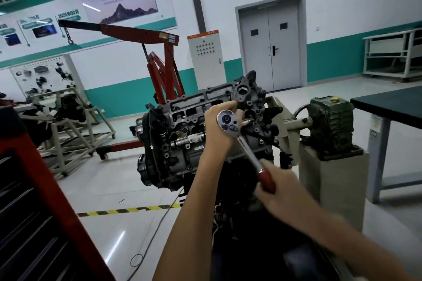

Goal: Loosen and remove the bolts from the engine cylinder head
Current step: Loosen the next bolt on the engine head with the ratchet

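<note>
Workshop | cylinder head (196, 107) beyond hands | left hand (215, 130) curled round ratchet head (228, 120) | right hand (282, 190) grips handle (266, 180)

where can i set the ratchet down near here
The dark table to the right of the gearbox shows a bare top. Bare floor lies between the engine, the red cabinet and the striped tape. Crowded: the engine face, where the left hand holds the ratchet by its head; the right hand grips its red handle.

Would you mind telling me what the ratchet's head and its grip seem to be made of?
The ratchet head: polished, probably chromed steel, by its mirror-like shine. The grip: glossy red, likely plastic or rubber; blur leaves it open.
</note>
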